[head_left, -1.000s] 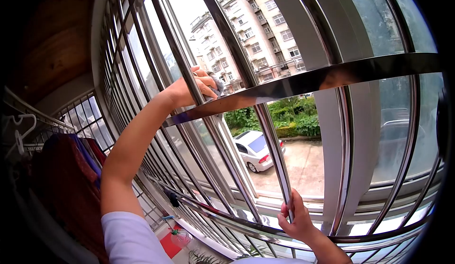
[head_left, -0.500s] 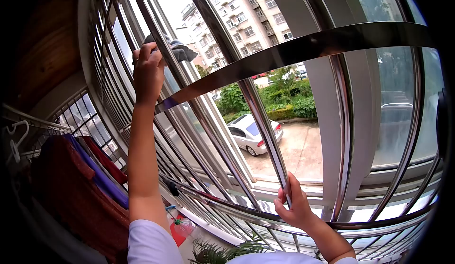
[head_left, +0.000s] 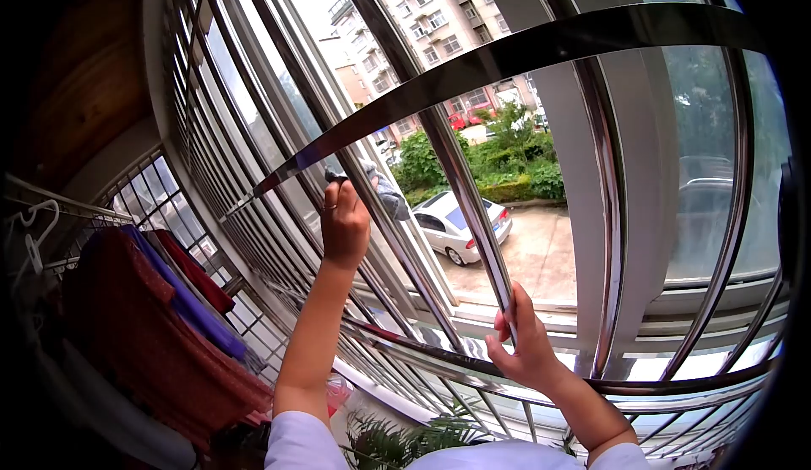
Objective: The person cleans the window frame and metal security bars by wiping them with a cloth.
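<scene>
My left hand [head_left: 345, 227] is closed on a grey cloth [head_left: 388, 197], wrapped round an upright metal bar just under the wide horizontal band [head_left: 524, 52]. Part of the cloth sticks out on the right side of that bar. Lower and to the right, my right hand [head_left: 529, 345] grips another shiny upright bar [head_left: 470, 204] near its lower end, with the fingers round it. A window frame and glass stand behind the bars.
Clothes [head_left: 144, 326] hang on a rack at the left, beside white hangers [head_left: 35, 238]. A green plant [head_left: 405, 438] is at the bottom. Beyond the bars are a white car [head_left: 456, 227], shrubs and a building.
My left hand and the cloth have gone from above the horizontal band to below it. My right hand stays on its bar. The camera view has shifted somewhat.
</scene>
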A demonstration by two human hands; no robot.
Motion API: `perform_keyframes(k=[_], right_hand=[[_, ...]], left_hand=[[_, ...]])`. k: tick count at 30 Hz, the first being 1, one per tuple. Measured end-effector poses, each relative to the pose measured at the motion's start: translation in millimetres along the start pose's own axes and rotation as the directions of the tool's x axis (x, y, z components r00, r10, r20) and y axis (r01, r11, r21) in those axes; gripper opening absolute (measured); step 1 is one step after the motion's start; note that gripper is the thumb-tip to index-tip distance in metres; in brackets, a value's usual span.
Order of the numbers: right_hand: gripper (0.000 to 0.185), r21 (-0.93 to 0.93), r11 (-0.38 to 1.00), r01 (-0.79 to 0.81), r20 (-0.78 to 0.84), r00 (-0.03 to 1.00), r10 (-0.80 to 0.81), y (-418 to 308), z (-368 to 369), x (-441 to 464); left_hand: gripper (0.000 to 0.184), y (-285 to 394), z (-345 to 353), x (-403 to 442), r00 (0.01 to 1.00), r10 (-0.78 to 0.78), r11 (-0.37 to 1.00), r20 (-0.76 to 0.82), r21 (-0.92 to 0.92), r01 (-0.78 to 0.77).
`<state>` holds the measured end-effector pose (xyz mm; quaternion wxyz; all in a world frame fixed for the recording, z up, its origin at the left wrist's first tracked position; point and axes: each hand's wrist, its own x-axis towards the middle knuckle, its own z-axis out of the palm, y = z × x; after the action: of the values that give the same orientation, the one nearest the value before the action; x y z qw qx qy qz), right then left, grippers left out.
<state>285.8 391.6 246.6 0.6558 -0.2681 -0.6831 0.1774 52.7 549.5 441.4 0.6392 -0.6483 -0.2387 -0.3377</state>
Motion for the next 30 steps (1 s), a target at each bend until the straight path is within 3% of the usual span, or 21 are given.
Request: perform_keyframes(k=[2, 3, 4, 6, 7, 11, 15, 18, 20, 22, 24, 26, 27, 30], right_hand=[[0.080, -0.006, 1.000, -0.021, 0.012, 1.000, 0.021, -0.2, -0.2, -0.1], [0.081, -0.013, 1.000, -0.013, 0.006, 1.000, 0.013, -0.3, 0.5, 0.0], [0.081, -0.022, 1.000, -0.004, 0.000, 1.000, 0.004, 0.0, 0.7, 0.2], [0.080, -0.020, 1.000, -0.012, 0.012, 1.000, 0.013, -1.5, -0.7, 0.3], [0.082, -0.006, 1.000, -0.015, 0.024, 1.000, 0.015, 0.1, -0.6, 0.7], [0.085, 0.026, 1.000, -0.015, 0.044, 0.999, 0.014, 1.5, -2.1, -0.5], [0.085, 0.050, 0.999, -0.014, 0.034, 0.999, 0.012, 0.0, -2.1, 0.9], [0.079, 0.042, 0.999, 0.003, 0.011, 1.000, -0.003, -3.8, -1.0, 1.1], [0.079, 0.029, 0.999, -0.016, 0.005, 1.000, 0.016, -4.3, 0.1, 1.6], [0.079, 0.020, 1.000, -0.017, -0.010, 1.000, 0.017, -3.1, 0.6, 1.6], [0.078, 0.020, 1.000, -0.022, -0.022, 1.000, 0.023, -1.5, 2.0, 0.9], [0.078, 0.017, 1.000, -0.022, -0.027, 0.999, 0.023, -1.8, 2.3, 1.1], [0.078, 0.029, 0.999, -0.034, -0.030, 0.999, 0.034, -1.8, 2.6, 1.6], [0.076, 0.031, 0.999, -0.028, -0.022, 0.999, 0.029, -3.0, 1.2, 1.6]], left_hand=[[0.017, -13.1, 1.9, 20.6, 1.000, 0.022, 1.000, 0.001, 0.009, -0.022], [0.023, -16.5, -0.1, 37.7, 0.996, 0.008, 1.000, -0.085, -0.028, -0.011], [0.026, -14.1, 0.2, 40.1, 0.994, 0.051, 0.982, -0.099, -0.177, -0.068], [0.025, -9.2, 6.8, 43.7, 0.997, 0.069, 0.986, -0.042, -0.151, -0.074], [0.025, -7.9, 13.7, 44.6, 0.999, 0.005, 0.978, -0.049, -0.210, -0.015], [0.024, 4.0, 5.0, 34.9, 0.997, 0.051, 0.991, 0.065, -0.124, -0.043], [0.026, 37.5, -15.9, -3.1, 0.943, 0.242, 0.946, 0.230, -0.274, -0.176], [0.023, 80.3, -12.4, -64.0, 0.868, 0.442, 0.815, 0.228, -0.506, -0.282], [0.023, 97.9, -20.0, -83.6, 0.759, 0.581, 0.678, 0.295, -0.692, -0.250], [0.021, 94.9, -17.5, -78.6, 0.757, 0.589, 0.658, 0.282, -0.712, -0.247], [0.022, 77.3, -16.7, -57.6, 0.810, 0.521, 0.734, 0.269, -0.626, -0.264], [0.023, 51.7, -16.1, -28.5, 0.912, 0.325, 0.881, 0.249, -0.431, -0.196], [0.019, 41.8, -18.8, -10.2, 0.925, 0.309, 0.933, 0.220, -0.259, -0.250], [0.015, 41.7, -9.3, -5.4, 0.951, 0.267, 0.947, 0.158, -0.228, -0.228]])
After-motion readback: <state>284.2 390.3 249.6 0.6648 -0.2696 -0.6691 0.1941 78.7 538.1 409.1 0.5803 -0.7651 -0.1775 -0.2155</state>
